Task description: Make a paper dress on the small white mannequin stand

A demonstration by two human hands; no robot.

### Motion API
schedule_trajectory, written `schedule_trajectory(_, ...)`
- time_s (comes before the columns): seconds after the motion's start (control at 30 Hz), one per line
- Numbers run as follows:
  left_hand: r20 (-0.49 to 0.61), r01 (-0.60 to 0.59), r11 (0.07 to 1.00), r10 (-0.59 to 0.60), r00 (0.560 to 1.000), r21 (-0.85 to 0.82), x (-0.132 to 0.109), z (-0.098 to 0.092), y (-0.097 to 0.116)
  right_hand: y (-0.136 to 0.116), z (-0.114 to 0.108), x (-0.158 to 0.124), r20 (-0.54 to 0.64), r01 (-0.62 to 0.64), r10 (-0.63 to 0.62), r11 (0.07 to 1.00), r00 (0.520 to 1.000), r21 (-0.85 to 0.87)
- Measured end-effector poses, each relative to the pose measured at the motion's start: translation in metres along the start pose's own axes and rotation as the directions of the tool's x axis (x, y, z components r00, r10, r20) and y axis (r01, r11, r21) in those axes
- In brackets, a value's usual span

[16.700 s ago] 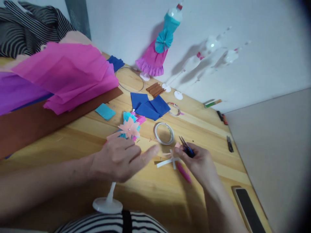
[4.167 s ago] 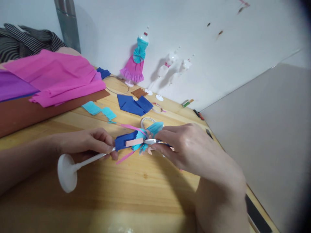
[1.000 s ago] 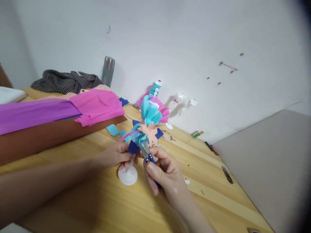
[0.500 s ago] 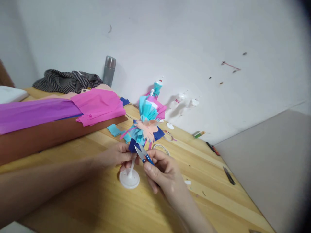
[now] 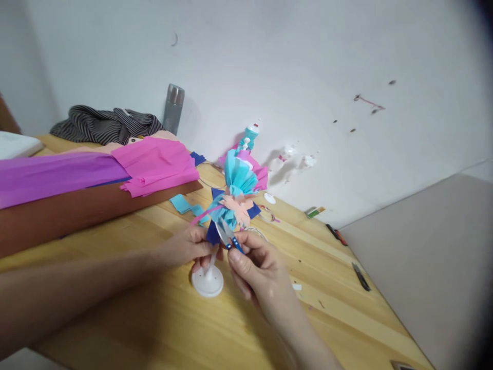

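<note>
A white stand (image 5: 208,281) with a round base carries a bundle of crepe paper (image 5: 239,176) in light blue, peach, dark blue and pink. My left hand (image 5: 198,245) is closed around the stem, just under the paper. Small scissors (image 5: 230,238) with blue handles are in my right hand (image 5: 256,264), held between thumb and fingers. Their blades are slightly apart and point up and left, in front of the dark blue paper (image 5: 212,234). A thin pink strip (image 5: 206,214) sticks out to the left of the bundle.
Purple paper (image 5: 61,177), pink paper (image 5: 157,164) and a brown roll (image 5: 77,216) lie at the left. Behind them are a striped cloth (image 5: 108,125) and a grey bottle (image 5: 174,109). White figures (image 5: 287,153) stand by the wall. A cutter (image 5: 361,276) lies at the right.
The scissors have moved slightly up, with their blades now in front of the light blue paper's lower edge. The decorated bundle has shifted and turned a little to the right.
</note>
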State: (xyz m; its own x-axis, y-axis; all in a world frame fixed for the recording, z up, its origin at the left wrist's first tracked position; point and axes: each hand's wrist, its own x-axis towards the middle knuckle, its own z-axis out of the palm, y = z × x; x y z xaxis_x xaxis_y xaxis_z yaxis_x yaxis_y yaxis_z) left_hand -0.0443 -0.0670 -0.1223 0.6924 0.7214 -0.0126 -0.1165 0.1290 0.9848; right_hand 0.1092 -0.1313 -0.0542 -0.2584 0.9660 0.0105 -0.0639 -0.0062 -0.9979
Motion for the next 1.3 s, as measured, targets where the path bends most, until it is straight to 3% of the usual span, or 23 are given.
schedule_trajectory(0.13, 0.002, -0.016, 1.000, 0.016, 1.000, -0.002, 0.002, -0.002, -0.004, -0.003, 0.002, -0.005, 0.046, 0.006, -0.005, 1.000, 0.999, -0.028)
schedule_trajectory(0.27, 0.024, 0.006, 1.000, -0.005, 1.000, -0.011, 0.003, -0.005, -0.007, -0.004, -0.004, -0.006, -0.166, 0.154, -0.158, 0.987, 0.973, -0.034)
schedule_trajectory(0.33, 0.053, 0.014, 1.000, -0.014, 0.998, -0.006, 0.002, -0.006, -0.007, -0.001, -0.006, -0.002, -0.214, 0.175, -0.179, 0.984, 0.960, -0.035)
schedule_trajectory(0.5, 0.078, 0.005, 1.000, -0.005, 0.997, 0.004, 0.003, -0.005, -0.008, 0.007, -0.005, 0.005, -0.091, 0.062, -0.071, 0.993, 0.993, -0.104)
schedule_trajectory(0.8, 0.032, 0.057, 0.994, -0.054, 0.998, -0.098, 0.001, 0.000, -0.004, 0.003, -0.002, 0.002, -0.060, 0.110, -0.121, 0.981, 0.991, -0.159)
schedule_trajectory(0.97, 0.053, 0.076, 0.981, -0.067, 0.996, -0.180, 0.004, -0.004, -0.013, 0.003, 0.000, 0.003, 0.024, 0.052, -0.048, 0.975, 0.999, -0.218)
schedule_trajectory(1.03, 0.064, 0.083, 0.976, -0.071, 0.995, -0.202, 0.005, -0.006, -0.016, 0.002, -0.003, 0.002, 0.006, 0.081, -0.083, 0.954, 0.997, -0.290)
schedule_trajectory(1.17, 0.046, 0.072, 0.972, -0.063, 0.997, -0.222, 0.004, -0.004, -0.013, -0.008, -0.012, -0.002, -0.040, 0.258, -0.296, 0.884, 0.954, -0.390)
schedule_trajectory(1.3, 0.081, 0.093, 0.977, -0.079, 0.994, -0.189, 0.001, -0.002, -0.009, -0.019, -0.020, -0.002, -0.001, 0.282, -0.310, 0.866, 0.951, -0.414)
